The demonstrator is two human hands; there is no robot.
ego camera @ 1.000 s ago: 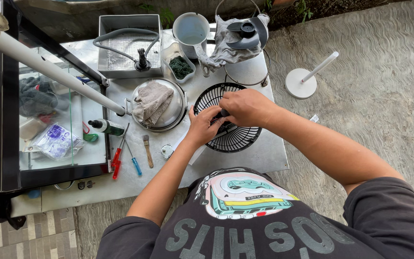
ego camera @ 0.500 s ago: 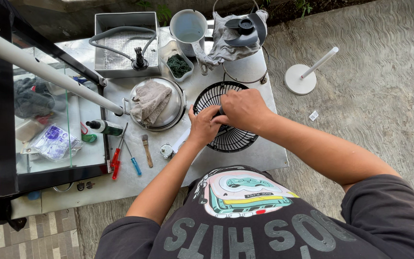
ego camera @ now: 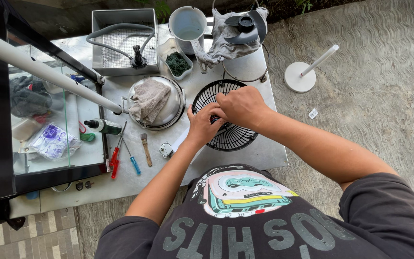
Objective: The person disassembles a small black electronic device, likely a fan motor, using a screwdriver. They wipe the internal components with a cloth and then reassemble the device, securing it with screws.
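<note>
Two bare hands meet over a round black fan grille (ego camera: 226, 132) of thin radiating ribs, lying flat on a pale, smooth tabletop (ego camera: 259, 153). The left hand (ego camera: 202, 125) and right hand (ego camera: 239, 106) press together at the grille's centre, fingers curled closed on something small there; what they pinch is hidden. Just left of the grille sits one shiny round metal lid (ego camera: 168, 112) with a crumpled beige cloth (ego camera: 149, 98) on it. Two screwdrivers lie nearby, one red-handled (ego camera: 115, 160), one blue-handled (ego camera: 133, 162), beside one small wooden brush (ego camera: 145, 148). Behind stand one square metal tray (ego camera: 123, 41), one grey plastic jug (ego camera: 188, 25) and one dark fan blade (ego camera: 246, 25) on wrinkled grey cloth.
</note>
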